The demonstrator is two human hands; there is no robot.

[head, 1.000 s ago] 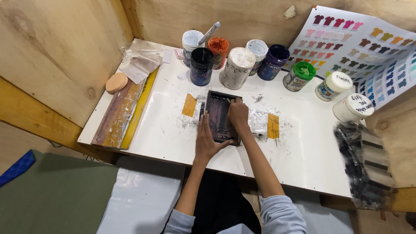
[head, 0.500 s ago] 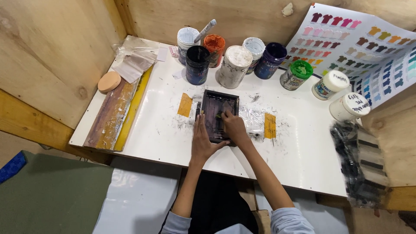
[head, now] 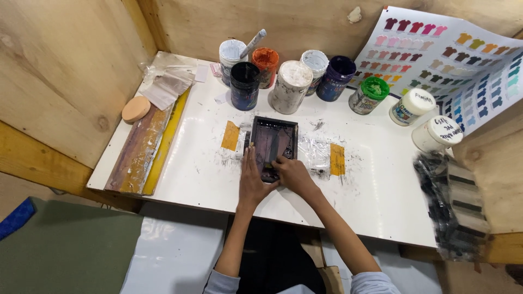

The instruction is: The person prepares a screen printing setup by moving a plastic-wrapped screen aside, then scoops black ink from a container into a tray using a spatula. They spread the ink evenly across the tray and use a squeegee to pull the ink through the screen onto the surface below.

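small dark printing frame (head: pixel 273 146), flat on white table (head: pixel 180 169), between two yellow tape strips (head: pixel 230 136).
head view: left hand (head: pixel 251 177) spread flat, steadying the frame's left edge. right hand (head: pixel 293 173) curled, fingers pressing inside the frame's near end; what it pinches, cannot tell.
step judged: pressing ink through. next calls for a steady frame, even pressure.
paint jars (head: pixel 292 79) behind.

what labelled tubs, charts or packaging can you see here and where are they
Colour chart: leaning on the back right wall, white sheet with rows of small coloured shirt shapes.
Two white jars: right of the green-lidded pot, handwriting on the lids.
Dark tub: back centre, printed wrap label.
Clear plastic bags: back left corner.
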